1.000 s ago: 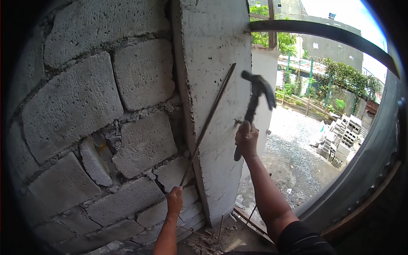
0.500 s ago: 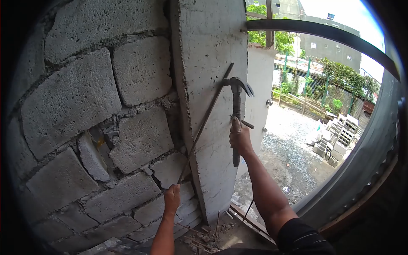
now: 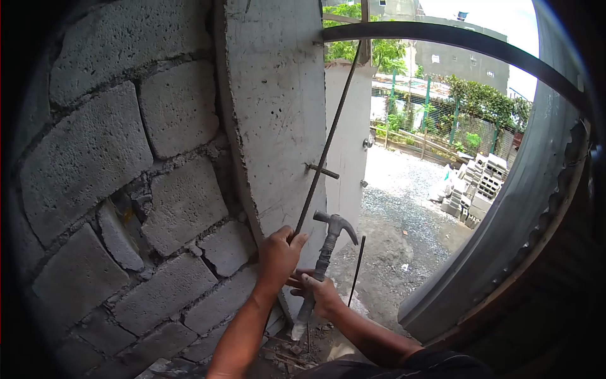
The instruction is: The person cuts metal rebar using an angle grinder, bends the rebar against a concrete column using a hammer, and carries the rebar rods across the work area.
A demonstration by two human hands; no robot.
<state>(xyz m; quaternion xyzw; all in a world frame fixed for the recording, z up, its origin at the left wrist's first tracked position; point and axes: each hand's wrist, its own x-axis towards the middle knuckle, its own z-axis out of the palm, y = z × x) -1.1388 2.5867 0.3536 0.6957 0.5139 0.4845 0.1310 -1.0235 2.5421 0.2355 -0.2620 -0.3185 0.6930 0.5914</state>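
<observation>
My left hand (image 3: 279, 256) is wrapped round a long rebar rod (image 3: 329, 139), which slants up and right past the concrete column (image 3: 278, 114). Lower and to the right, my right hand (image 3: 315, 294) grips the handle of a claw hammer (image 3: 326, 252). The hammer's head is up, its claw pointing right, beside the rod. Some fingers of my right hand reach left, behind my left wrist, and their tips are hidden. A short steel bar (image 3: 323, 171) sticks out of the column, and the rod crosses it.
A rough block wall (image 3: 180, 205) fills the left side. Rubble and thin rods (image 3: 290, 354) lie at the column's foot. An upright rod (image 3: 356, 271) stands right of the hammer. Outside are gravel (image 3: 404, 215) and stacked blocks (image 3: 483, 186); a dark metal bar (image 3: 454, 41) spans above.
The hammer and my right hand have come down from the column toward my left hand. My left hand has risen with the rod, whose top now reaches past the column's right edge. The view has shifted right.
</observation>
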